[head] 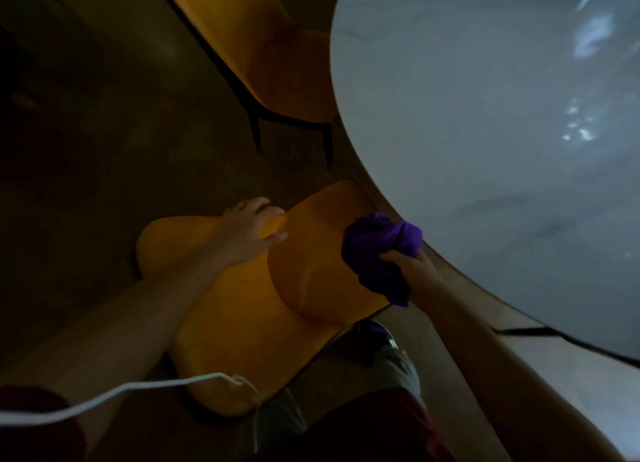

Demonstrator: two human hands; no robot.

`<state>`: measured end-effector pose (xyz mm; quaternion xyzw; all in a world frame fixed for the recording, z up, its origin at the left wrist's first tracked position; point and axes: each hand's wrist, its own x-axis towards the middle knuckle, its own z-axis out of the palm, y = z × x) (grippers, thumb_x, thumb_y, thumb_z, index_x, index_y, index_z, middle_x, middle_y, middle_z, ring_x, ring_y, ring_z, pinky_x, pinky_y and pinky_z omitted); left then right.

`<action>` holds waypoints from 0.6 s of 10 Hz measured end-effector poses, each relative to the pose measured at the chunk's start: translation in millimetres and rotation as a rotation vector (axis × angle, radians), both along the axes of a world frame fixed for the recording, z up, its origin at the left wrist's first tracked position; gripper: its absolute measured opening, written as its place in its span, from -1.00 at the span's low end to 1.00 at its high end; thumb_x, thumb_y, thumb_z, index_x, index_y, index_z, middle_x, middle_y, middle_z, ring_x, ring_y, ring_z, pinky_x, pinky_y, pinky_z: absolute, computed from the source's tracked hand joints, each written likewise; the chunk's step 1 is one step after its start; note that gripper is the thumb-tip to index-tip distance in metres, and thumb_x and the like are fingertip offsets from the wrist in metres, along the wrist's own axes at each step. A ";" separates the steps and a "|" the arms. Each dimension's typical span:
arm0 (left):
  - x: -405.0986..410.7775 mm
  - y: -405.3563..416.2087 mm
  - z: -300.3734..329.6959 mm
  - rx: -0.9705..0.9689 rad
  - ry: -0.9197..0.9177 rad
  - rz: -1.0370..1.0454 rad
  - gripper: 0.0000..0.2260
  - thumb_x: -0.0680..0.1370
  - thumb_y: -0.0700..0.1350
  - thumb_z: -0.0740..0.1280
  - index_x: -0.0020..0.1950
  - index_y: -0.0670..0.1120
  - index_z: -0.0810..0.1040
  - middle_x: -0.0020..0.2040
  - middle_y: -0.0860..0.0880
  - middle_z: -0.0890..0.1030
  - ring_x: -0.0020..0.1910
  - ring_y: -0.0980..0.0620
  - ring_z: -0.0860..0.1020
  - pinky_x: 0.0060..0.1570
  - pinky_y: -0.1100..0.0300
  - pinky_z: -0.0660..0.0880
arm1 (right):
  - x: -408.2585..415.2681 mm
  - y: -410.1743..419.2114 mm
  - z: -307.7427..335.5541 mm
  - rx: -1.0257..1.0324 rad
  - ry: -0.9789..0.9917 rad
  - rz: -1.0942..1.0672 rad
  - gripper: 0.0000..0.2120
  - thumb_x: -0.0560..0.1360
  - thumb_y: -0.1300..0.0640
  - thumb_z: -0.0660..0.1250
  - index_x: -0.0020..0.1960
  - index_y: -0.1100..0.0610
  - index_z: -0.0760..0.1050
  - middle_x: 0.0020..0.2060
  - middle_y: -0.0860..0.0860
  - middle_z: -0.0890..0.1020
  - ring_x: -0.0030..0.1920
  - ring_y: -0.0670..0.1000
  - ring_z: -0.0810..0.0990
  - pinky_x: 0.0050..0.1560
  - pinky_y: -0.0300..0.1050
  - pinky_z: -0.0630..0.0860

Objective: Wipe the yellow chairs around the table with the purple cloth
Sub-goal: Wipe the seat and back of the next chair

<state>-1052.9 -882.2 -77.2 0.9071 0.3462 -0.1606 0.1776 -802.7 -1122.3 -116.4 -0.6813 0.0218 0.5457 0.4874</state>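
Near frame centre, the right hand (412, 271) clamps its fingers on the purple cloth (381, 250) against the yellow chair (235, 323); the left hand (249, 233) grips its edge, fingers curled.

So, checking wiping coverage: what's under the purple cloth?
The seat of the near yellow chair, close to the table rim. The right hand grips the purple cloth at its near side. The seat patch beneath is hidden.
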 end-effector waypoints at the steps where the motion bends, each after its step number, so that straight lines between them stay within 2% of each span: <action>1: -15.7 15.8 -20.0 0.014 0.026 -0.129 -0.47 0.59 0.31 0.16 0.51 0.14 0.28 0.56 -0.04 0.22 0.49 -0.15 0.26 0.39 -0.18 0.28 | -44.2 0.9 -20.9 -0.117 -0.148 -0.064 -0.76 0.45 0.22 0.48 0.08 0.04 0.58 -0.01 0.14 0.69 -0.02 0.19 0.68 0.00 0.18 0.64; 2: -24.6 28.6 -33.9 0.041 0.088 -0.226 -0.46 0.62 0.27 0.11 0.55 0.11 0.22 0.58 -0.06 0.18 0.52 -0.13 0.21 0.42 -0.14 0.24 | -73.5 -3.5 -45.6 -0.238 -0.292 -0.080 -0.85 0.50 0.21 0.40 -0.06 0.00 0.49 -0.07 0.08 0.65 -0.07 0.06 0.64 -0.06 0.02 0.57; 3: -21.4 45.4 -58.8 -0.010 0.184 -0.345 -0.46 0.64 0.26 0.02 0.59 0.08 0.16 0.60 -0.08 0.11 0.55 -0.14 0.13 0.47 -0.13 0.18 | -75.5 -13.0 -86.6 -0.406 -0.454 -0.193 -0.78 0.51 0.09 0.41 -0.01 -0.10 0.37 -0.18 -0.12 0.55 -0.11 -0.01 0.57 -0.14 -0.16 0.47; 4: -5.6 73.8 -79.8 0.035 0.205 -0.370 -0.50 0.66 0.22 0.02 0.56 0.05 0.24 0.58 -0.09 0.15 0.55 -0.13 0.14 0.48 -0.13 0.16 | -54.2 -24.7 -131.6 -0.505 -0.591 -0.262 -0.78 0.53 0.07 0.38 -0.02 -0.18 0.37 -0.05 -0.02 0.57 -0.04 0.03 0.56 0.05 -0.02 0.55; 5: 10.4 76.0 -115.4 0.091 0.194 -0.432 -0.53 0.66 0.18 0.06 0.51 0.01 0.30 0.53 -0.11 0.24 0.50 -0.14 0.22 0.46 -0.14 0.22 | -30.4 -33.5 -221.3 -0.640 -0.739 -0.131 -0.67 0.54 -0.02 0.35 0.27 0.00 0.47 0.23 0.16 0.54 0.16 0.18 0.56 0.19 0.15 0.52; 6: 24.9 81.1 -147.9 0.094 0.292 -0.475 -0.54 0.64 0.15 0.11 0.50 0.00 0.31 0.50 -0.11 0.27 0.46 -0.14 0.26 0.41 -0.14 0.28 | -36.6 -30.0 -259.7 -0.604 -0.851 0.075 -0.47 0.54 -0.32 0.21 0.34 0.01 0.47 0.36 0.08 0.42 0.32 0.21 0.43 0.25 0.21 0.48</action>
